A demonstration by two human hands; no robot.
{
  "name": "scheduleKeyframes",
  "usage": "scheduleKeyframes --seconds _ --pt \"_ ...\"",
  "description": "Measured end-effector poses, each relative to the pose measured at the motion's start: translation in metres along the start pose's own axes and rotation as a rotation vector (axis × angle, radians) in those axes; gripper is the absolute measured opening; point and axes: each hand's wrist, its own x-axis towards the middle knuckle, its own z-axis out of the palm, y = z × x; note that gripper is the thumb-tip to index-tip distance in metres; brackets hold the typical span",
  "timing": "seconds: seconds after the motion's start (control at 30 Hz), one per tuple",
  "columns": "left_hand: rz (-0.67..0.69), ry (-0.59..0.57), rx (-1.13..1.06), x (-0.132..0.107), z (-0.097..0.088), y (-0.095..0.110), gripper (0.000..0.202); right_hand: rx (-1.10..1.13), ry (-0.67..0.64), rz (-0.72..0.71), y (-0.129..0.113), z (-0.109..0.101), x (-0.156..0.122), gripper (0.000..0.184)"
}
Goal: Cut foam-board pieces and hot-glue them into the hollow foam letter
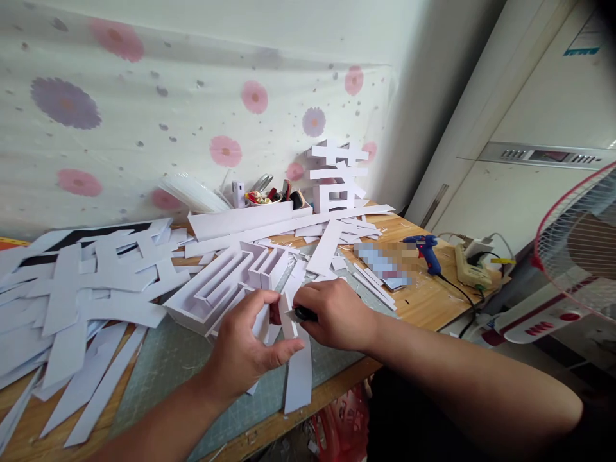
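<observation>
My left hand (245,343) is closed in a pinch on a white foam-board strip (297,372) that hangs over the green cutting mat (168,359). My right hand (334,314) is closed around a small black tool (305,314), probably a knife, pressed against the same strip. Just behind both hands lies a white foam-board letter form (216,289) with raised walls.
Piles of white strips and cut characters (96,282) cover the left of the wooden table. A standing white character (337,176), a tool tub (269,199), a blue glue gun (426,250) and a power strip (471,266) sit further back. A fan (577,256) stands at right.
</observation>
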Motion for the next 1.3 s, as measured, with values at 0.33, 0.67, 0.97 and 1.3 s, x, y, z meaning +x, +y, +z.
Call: scheduleKeyframes --seconds 0.33,0.67,0.97,1.3 --pt "0.009 -0.01 -0.007 -0.001 0.0 0.001 0.041 -0.052 -0.013 0.049 0.0 -0.001 -0.001 0.008" --pt "0.048 -0.062 -0.036 -0.005 0.0 0.011 0.042 -0.018 -0.02 0.171 0.007 -0.005 0.003 0.011" --pt "0.013 -0.044 -0.033 0.0 -0.003 0.008 0.042 0.051 0.002 0.061 0.001 -0.006 -0.007 0.01" --pt "0.048 -0.036 -0.02 -0.004 -0.002 0.011 0.041 -0.037 -0.003 0.025 0.0 -0.006 -0.007 0.008"
